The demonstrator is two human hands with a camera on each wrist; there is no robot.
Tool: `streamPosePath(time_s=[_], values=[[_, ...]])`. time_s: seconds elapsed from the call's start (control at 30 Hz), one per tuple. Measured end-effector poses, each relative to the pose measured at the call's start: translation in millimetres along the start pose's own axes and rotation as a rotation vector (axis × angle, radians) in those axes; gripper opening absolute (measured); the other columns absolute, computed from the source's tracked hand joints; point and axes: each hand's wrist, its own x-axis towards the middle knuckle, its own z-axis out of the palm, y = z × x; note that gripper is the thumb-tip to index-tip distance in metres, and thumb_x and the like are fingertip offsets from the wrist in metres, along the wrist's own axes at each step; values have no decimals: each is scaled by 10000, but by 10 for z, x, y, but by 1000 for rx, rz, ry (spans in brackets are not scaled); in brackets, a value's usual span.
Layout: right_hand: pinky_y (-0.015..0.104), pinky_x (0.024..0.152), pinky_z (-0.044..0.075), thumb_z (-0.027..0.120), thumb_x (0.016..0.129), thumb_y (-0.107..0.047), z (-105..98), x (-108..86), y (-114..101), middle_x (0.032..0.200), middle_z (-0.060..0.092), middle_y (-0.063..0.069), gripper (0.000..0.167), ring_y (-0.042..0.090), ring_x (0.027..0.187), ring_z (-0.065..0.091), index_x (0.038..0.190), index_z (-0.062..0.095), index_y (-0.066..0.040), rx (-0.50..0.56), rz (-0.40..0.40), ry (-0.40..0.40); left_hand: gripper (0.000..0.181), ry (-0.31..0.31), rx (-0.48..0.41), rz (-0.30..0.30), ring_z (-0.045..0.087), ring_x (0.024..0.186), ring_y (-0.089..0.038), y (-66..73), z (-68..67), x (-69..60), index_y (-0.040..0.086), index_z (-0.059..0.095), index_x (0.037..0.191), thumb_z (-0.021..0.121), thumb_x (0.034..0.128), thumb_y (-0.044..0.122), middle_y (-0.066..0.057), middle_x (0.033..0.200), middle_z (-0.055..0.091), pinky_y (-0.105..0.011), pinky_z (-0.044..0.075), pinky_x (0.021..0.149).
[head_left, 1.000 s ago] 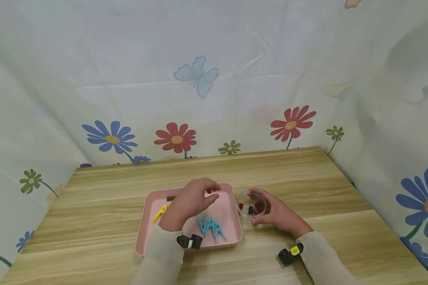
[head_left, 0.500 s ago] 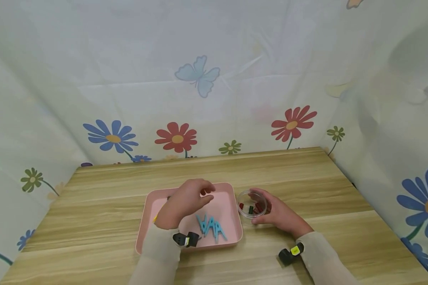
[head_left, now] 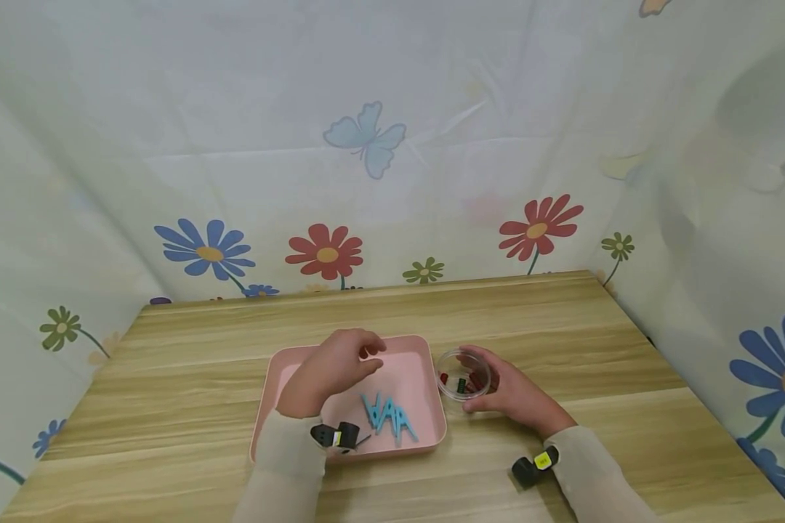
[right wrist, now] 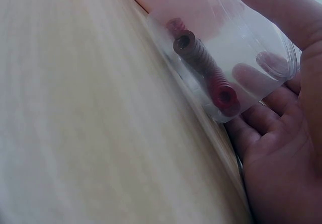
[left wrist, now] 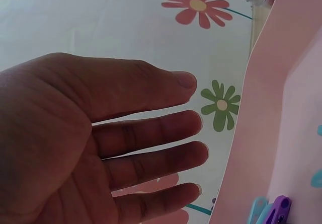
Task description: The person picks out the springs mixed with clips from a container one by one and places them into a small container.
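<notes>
My left hand [head_left: 333, 369] hovers over the pink tray [head_left: 411, 370]. In the left wrist view its fingers [left wrist: 161, 158] are loosely extended, and they hold nothing. Several light blue clothespins [head_left: 387, 416] lie in the tray, below and right of this hand. A purple clip [left wrist: 278, 211] shows at the bottom of the left wrist view. My right hand [head_left: 517, 392] grips a clear round plastic container [head_left: 456, 396] standing on the table right of the tray. Coil springs are inside it, among them a green one [head_left: 461, 386] and a red one [right wrist: 221, 90].
The wooden table [head_left: 530, 312] runs back to a white curtain [head_left: 432, 196] printed with flowers. Another curtain face rises on the right. The tray's raised rim lies close to the container.
My left hand has drifted left over the tray; its forearm now hides the yellow clothespin and dark spring seen earlier. The right hand and the container have stayed in place.
</notes>
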Motion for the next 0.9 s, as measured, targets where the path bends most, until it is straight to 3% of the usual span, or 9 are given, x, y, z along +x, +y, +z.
streamPosePath(time_s=[0.27, 0.63, 0.9], values=[[497, 1110, 336, 823, 768, -227, 10, 6, 10, 1507, 429, 36, 872, 276, 1409, 376, 1489, 333, -210, -15, 0, -3, 202, -23, -7, -40, 555, 828, -151, -54, 0, -6, 127, 715, 1074, 709, 879, 180, 5, 910, 651, -261, 524, 693], [560, 1116, 303, 826, 763, -232, 13, 4, 61, 1504, 432, 51, 875, 298, 1411, 369, 1487, 337, -201, 12, 1, -3, 226, -82, -15, -82, 550, 808, -163, -105, 7, -6, 98, 703, 1095, 704, 883, 177, -2, 904, 634, -259, 521, 678], [574, 1124, 297, 827, 762, -235, 1, 9, 55, 1498, 443, 51, 853, 301, 1411, 372, 1471, 352, -244, -10, -9, 7, 190, -89, -37, -107, 545, 807, -175, -145, 2, -3, 105, 711, 1065, 699, 883, 159, 2, 888, 628, -268, 520, 687]])
